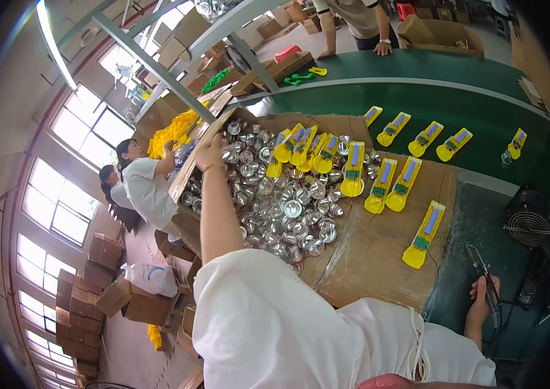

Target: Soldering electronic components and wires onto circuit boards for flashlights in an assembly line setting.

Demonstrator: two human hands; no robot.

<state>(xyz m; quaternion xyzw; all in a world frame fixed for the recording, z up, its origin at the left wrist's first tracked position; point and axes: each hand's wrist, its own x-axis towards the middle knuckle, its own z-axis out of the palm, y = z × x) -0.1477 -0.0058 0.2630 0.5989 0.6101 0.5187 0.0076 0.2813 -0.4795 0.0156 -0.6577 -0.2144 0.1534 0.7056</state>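
Stretched far to the left, my left hand [210, 154] is at the edge of a heap of clear and silvery cup-shaped lamp reflectors [292, 209], beside a raised cardboard wall [187, 170]. Its fingers look bent together; whatever is between them is too small to make out. At the lower right, my right hand [482, 297] grips a soldering iron [492, 295], its thin metal end pointing up and away. Between the hands, several yellow flashlight housings [424, 235] with lilac battery cells and green circuit boards lie on a cardboard sheet [346, 269]. More housings lie over the reflectors.
A row of yellow housings [426, 139] lies on the green bench [476, 155] beyond. A round fan [529, 227] stands at the right. A metal frame [152, 61] rises at the upper left. Co-workers [148, 185] work at the left; another person [356, 26] leans on the far bench.
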